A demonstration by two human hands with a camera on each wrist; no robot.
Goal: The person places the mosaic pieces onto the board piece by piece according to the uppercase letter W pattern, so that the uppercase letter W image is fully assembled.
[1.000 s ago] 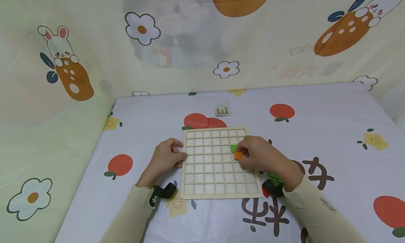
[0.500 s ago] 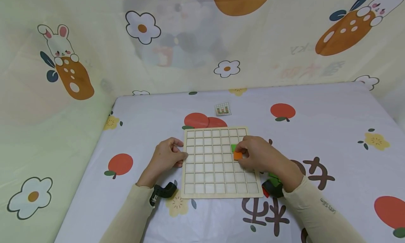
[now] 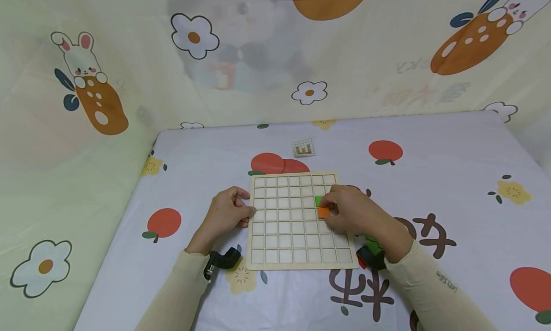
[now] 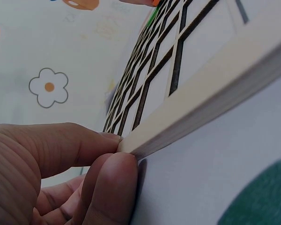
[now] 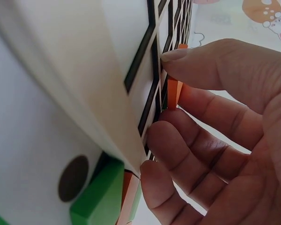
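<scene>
A wooden grid board (image 3: 301,267) with square cells lies flat on the table. At its left edge my left hand (image 3: 225,209) pinches the rim between thumb (image 4: 79,143) and a curled finger. Over the right side of the grid, my right hand (image 3: 355,209) pinches an orange block (image 3: 323,213) between thumb (image 5: 206,61) and fingers. Just behind the orange block, a green block (image 3: 318,201) sits in a cell, partly covered by my fingers. Whether the orange block is fully down in its cell, I cannot tell.
A small pattern card (image 3: 303,148) lies beyond the board. Beside the board's right edge, partly under my right wrist, are loose green blocks (image 5: 100,194) and some red ones. A patterned cloth (image 3: 193,168) covers the table, and a printed curtain hangs behind.
The orange block has shifted very slightly left, toward the green block, with my right hand still pinching it. My left hand stays at the board's edge.
</scene>
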